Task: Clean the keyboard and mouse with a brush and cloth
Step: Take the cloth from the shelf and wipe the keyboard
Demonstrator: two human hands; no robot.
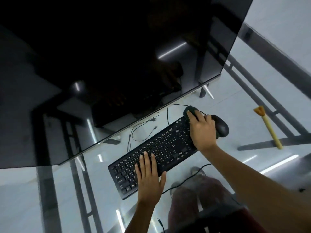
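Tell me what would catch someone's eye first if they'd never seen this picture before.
A big dark monitor fills the upper left, looming over a glass table. Below it a black Acer keyboard lies at a slant, the left hand resting flat on its near keys while the right hand presses a dark cloth at its far end, beside the black mouse. Off to the right lies a yellow-handled brush, untouched.
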